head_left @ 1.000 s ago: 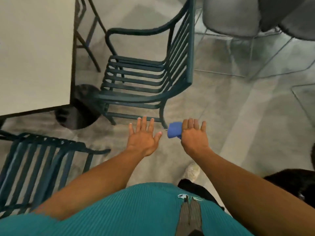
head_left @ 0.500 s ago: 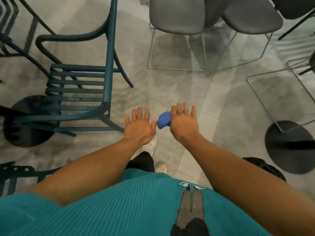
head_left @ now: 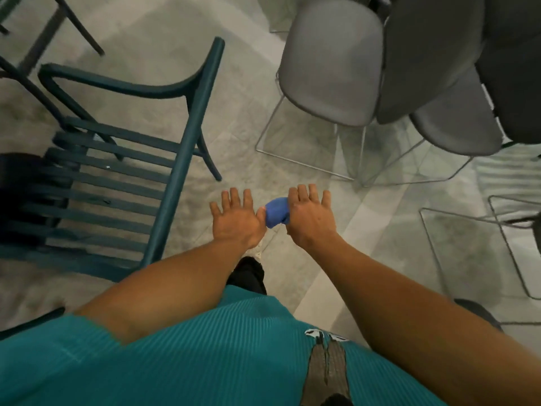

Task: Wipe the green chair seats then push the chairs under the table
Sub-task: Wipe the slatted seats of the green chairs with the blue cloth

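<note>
A dark green slatted metal chair (head_left: 96,194) stands at the left, its backrest post nearest my hands and its seat bare. My left hand (head_left: 234,219) hovers over the floor just right of the chair's back, fingers spread and holding nothing. Beside it, my right hand (head_left: 310,218) has its fingers straight while a rolled blue cloth (head_left: 276,212) is pinched at its thumb side. The cloth almost touches my left thumb. The table top is out of view.
Grey shell chairs (head_left: 330,63) on thin wire legs crowd the upper right. A black round base (head_left: 17,186) shows under the green chair at the left edge. More wire frames (head_left: 468,218) sit at the right. Bare grey floor lies ahead of my hands.
The view has swung right: the table top left the frame and the grey chairs came in. Both hands keep the same pose, the cloth still in my right hand.
</note>
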